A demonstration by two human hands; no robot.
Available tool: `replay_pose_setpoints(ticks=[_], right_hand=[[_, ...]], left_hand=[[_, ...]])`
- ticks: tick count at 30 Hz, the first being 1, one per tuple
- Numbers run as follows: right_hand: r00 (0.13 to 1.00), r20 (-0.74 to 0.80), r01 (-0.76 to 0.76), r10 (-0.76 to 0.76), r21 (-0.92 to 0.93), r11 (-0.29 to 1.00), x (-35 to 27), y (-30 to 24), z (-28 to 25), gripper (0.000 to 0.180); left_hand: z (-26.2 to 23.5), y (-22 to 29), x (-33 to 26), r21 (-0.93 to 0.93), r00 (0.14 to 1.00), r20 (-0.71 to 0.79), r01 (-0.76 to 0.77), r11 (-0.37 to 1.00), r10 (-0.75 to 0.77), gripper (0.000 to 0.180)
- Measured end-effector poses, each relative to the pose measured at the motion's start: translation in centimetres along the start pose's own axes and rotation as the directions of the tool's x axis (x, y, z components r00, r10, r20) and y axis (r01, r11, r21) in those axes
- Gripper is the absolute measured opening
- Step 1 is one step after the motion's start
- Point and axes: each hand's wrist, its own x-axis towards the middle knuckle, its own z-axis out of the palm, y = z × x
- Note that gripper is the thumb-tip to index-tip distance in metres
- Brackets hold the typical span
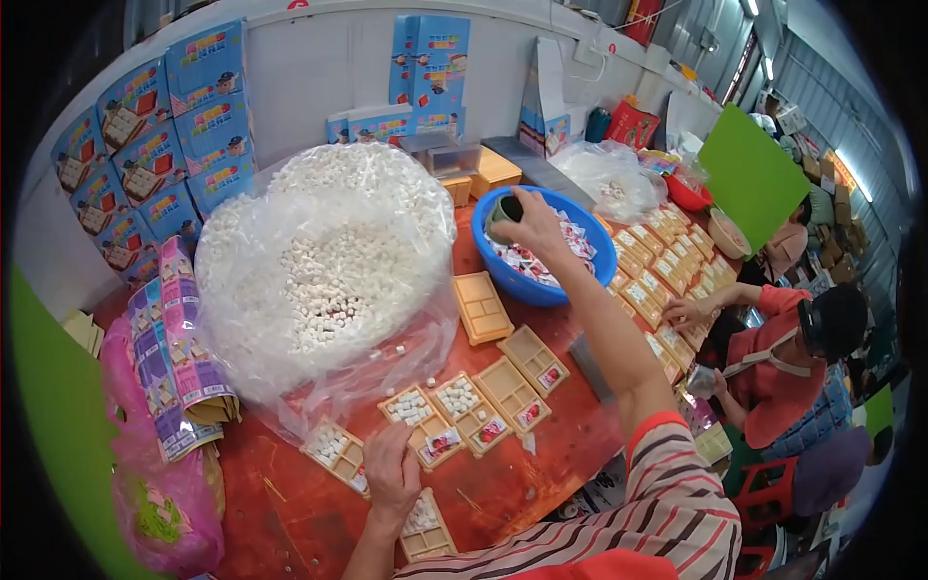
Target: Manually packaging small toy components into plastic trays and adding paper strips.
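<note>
My right hand (538, 232) grips a dark green cup (505, 215), tilted inside the blue basin (597, 280) of small red-and-white packets (572, 237). My left hand (391, 474) is low over the table between small tan trays, its fingers bunched; what they hold, if anything, is hidden. Beside it lie a tray (356, 447) and another tray (440, 539), both with small white pieces. Farther on, two trays hold white pieces (458, 396) and a packet (491, 429) each. Two more trays (501, 380) show only a packet. A separate tan tray (483, 307) lies below the basin.
A huge clear bag of white pieces (333, 246) covers the left of the red table (280, 483). Printed sheets (179, 358) and a pink bag (179, 536) sit at its left edge. Rows of filled trays (667, 261) are at right, where a co-worker in red (773, 362) reaches in.
</note>
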Motion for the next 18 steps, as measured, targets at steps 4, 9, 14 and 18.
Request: replay_pose_setpoints(ticks=[4, 9, 14, 18], right_hand=[[0.991, -0.098, -0.096, 0.097, 0.01, 0.995, 6.4, -1.5, 3.7, 0.081], [0.97, -0.162, -0.19, 0.184, -0.025, 0.981, 12.4, 0.0, 8.6, 0.063], [0.968, -0.142, -0.22, 0.205, -0.098, 0.971, 15.3, 0.7, 12.3, 0.054], [0.949, -0.169, -0.289, 0.265, -0.144, 0.946, 17.2, 2.5, 15.3, 0.059]], left_hand=[[-1.3, -1.5, 0.0, 0.025, 0.991, -0.13, 0.011, 1.0, -0.008, 0.034], [-1.4, -2.3, -0.2, -0.028, 0.975, -0.19, 0.109, 0.994, -0.113, 0.03], [-1.7, -2.6, 0.4, -0.038, 0.979, -0.205, 0.015, 0.999, -0.023, 0.029], [-1.4, -2.3, 0.7, -0.113, 0.967, -0.243, 0.054, 0.992, -0.08, 0.03]])
